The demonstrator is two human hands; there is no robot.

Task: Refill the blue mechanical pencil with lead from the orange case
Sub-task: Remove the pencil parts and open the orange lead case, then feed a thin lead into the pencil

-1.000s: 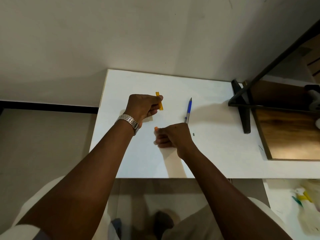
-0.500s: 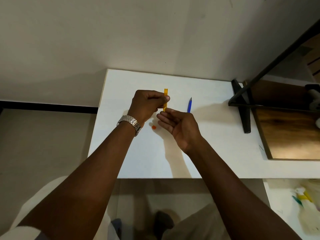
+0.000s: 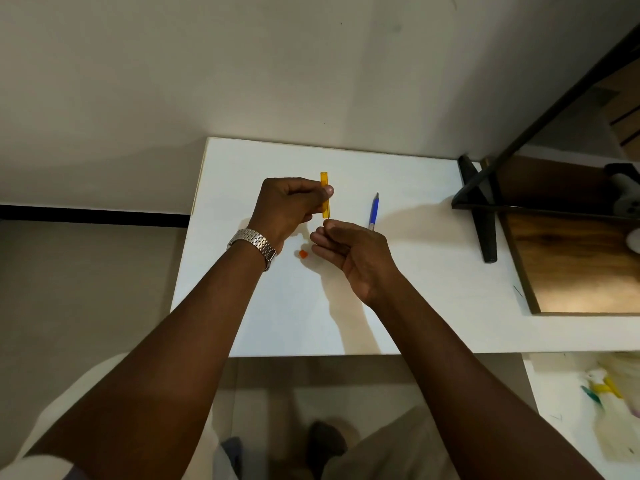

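My left hand (image 3: 289, 206) holds the slim orange lead case (image 3: 325, 195) upright above the white table (image 3: 415, 289), pinched between thumb and fingers. My right hand (image 3: 349, 249) is cupped just below the case's lower end, fingertips pinched together there; any lead between them is too thin to see. The small orange cap (image 3: 303, 254) lies on the table below my hands. The blue mechanical pencil (image 3: 374, 211) lies on the table to the right, its tip pointing away from me, its near end hidden behind my right hand.
A black metal stand foot (image 3: 485, 216) and a wooden board (image 3: 581, 265) sit on the right of the table. The table's left edge is near my left wrist. A lower white surface with blurred yellow and green items (image 3: 602, 393) is at the bottom right.
My left hand raised the orange case and turned it upright. My right hand put the cap on the table, moved up under the case, then curled its fingers into a pinch.
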